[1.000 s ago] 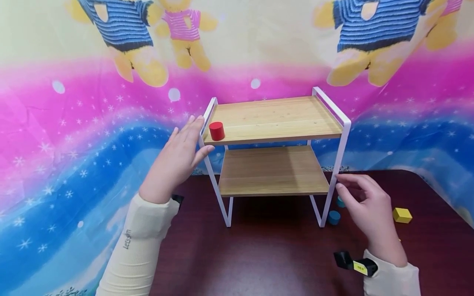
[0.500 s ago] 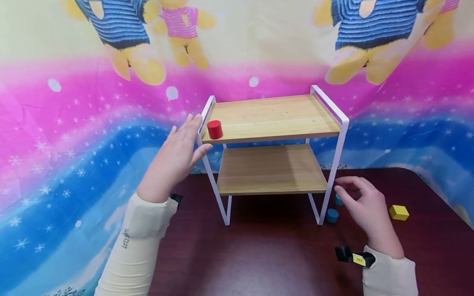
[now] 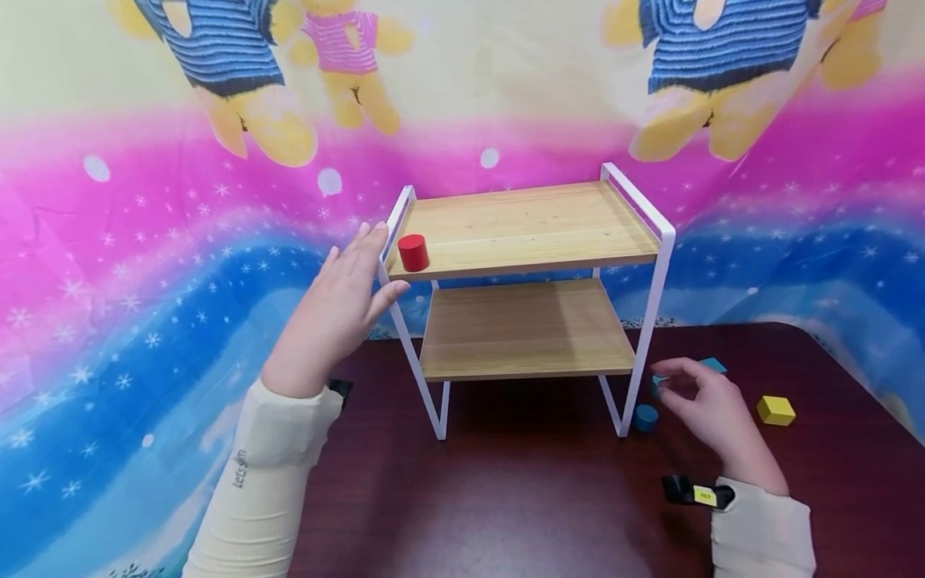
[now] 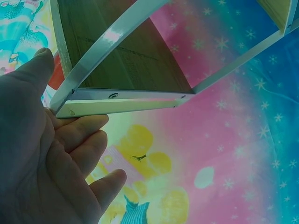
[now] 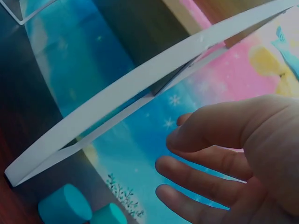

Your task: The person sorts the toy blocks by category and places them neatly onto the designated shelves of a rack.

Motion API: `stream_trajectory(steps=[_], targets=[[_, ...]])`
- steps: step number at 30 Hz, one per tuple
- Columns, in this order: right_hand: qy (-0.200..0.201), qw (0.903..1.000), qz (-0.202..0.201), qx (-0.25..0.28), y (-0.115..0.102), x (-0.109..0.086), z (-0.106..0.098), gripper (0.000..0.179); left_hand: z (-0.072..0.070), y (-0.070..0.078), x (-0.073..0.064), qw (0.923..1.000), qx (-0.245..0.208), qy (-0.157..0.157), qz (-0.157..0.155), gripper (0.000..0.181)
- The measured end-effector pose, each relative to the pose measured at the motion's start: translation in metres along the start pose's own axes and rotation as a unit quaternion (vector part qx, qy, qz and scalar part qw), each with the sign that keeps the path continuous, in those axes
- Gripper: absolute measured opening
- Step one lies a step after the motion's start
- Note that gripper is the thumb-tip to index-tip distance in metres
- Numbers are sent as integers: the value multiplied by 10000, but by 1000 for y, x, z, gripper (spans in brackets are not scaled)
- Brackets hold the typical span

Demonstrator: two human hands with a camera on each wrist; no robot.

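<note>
My left hand (image 3: 328, 313) touches the top left rail of a two-tier wooden shelf (image 3: 520, 225) with a white frame, its fingers extended. A red cylinder block (image 3: 413, 253) stands on the top board beside that hand. In the left wrist view the fingers of the left hand (image 4: 79, 144) lie along the rail's outer side. Right of the shelf, my right hand (image 3: 711, 409) hovers with loosely bent fingers. Nothing sits between thumb and fingers of the right hand (image 5: 224, 158) in the right wrist view. Nearest to it are a blue cylinder (image 3: 645, 417) and a partly hidden teal block (image 3: 656, 385).
On the dark red table (image 3: 520, 498), a yellow block (image 3: 776, 410) lies right of my right hand. Behind that hand shows part of another teal piece (image 3: 714, 365). A printed cloth with bears (image 3: 462, 104) hangs behind the shelf.
My right hand has moved down and away from the shelf's right leg, toward the teal block. The left hand stays at the rail. The whole view shifts slightly.
</note>
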State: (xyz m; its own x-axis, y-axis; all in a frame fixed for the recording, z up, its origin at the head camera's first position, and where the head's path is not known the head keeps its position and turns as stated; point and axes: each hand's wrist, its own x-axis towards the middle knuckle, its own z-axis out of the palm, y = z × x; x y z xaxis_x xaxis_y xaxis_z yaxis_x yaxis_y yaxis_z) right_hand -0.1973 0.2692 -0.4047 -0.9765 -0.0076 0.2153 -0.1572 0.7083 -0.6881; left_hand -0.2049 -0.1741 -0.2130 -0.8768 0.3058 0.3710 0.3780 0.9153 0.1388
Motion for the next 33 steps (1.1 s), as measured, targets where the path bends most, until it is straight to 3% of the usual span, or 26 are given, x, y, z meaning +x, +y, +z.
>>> stream_trajectory(steps=[18, 33], targets=[[-1083, 9922, 610, -53, 32, 10, 17, 46, 1, -2, 1, 10000, -36, 7, -5, 80], [-1540, 9859, 648, 108, 48, 9, 24, 51, 1, 0, 1, 9999, -68, -24, -69, 80]])
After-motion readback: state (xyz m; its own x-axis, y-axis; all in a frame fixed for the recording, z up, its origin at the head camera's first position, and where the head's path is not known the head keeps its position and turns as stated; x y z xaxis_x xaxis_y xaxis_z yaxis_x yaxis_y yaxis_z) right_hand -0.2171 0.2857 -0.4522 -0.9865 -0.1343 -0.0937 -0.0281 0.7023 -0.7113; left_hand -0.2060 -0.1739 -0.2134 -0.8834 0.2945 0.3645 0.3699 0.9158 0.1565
